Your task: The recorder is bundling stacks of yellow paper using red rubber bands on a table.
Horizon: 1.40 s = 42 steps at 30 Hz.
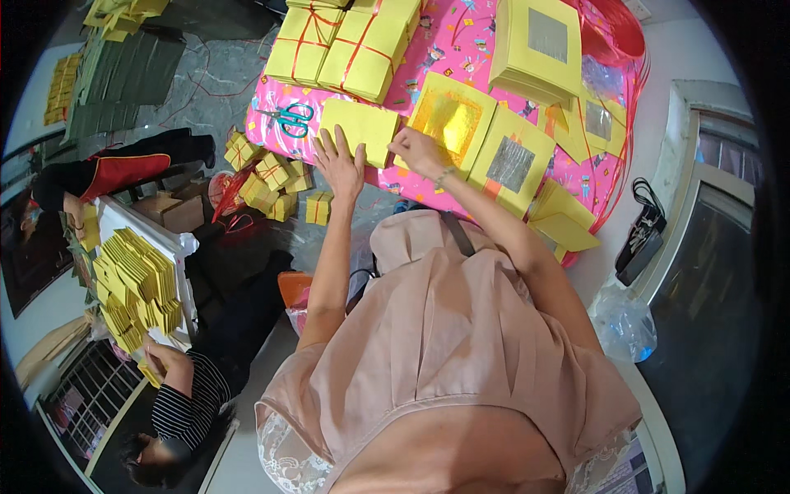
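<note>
A folded yellow paper lies on the table in front of me. My left hand is spread over its near left part, fingers stretched out and holding nothing. At the paper's right edge my right hand is closed, its fingers curled together; what is between the fingertips is hidden. Just right of that hand lies a yellow sheet with a shiny gold square. Beside it is a yellow sheet with a silver square. Teal-handled scissors rest left of the folded paper.
Yellow bundles tied with red string stand at the back of the pink patterned table cover. A stack of silver-square papers is at the back right, near red ribbon. Small tied bundles lie lower left. Two people work at a white table.
</note>
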Each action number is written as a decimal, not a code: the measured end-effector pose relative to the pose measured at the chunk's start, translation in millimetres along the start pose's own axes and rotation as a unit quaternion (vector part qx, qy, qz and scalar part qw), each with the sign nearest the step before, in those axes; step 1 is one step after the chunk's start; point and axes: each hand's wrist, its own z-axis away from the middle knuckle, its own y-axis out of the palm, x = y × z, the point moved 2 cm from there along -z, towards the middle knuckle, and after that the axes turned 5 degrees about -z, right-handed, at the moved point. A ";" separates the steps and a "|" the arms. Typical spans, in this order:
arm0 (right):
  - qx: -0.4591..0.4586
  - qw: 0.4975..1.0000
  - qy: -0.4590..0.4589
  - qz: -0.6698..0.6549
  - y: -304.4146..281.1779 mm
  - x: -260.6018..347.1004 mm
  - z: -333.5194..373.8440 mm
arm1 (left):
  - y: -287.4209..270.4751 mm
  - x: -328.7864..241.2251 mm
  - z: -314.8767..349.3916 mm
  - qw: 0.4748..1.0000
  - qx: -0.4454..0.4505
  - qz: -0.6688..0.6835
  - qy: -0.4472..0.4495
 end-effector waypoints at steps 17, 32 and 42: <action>-0.070 0.891 -0.231 0.385 -71.5 -47.6 97.1 | -61.3 -55.3 -12.2 0.974 0.032 0.142 0.175; 0.003 0.950 -0.179 0.255 -93.2 -42.8 84.0 | -7.4 -82.7 3.6 0.903 0.245 0.153 0.318; 0.037 0.977 -0.101 0.186 -100.5 -50.1 71.4 | -4.0 -81.2 0.9 0.906 0.221 0.197 0.302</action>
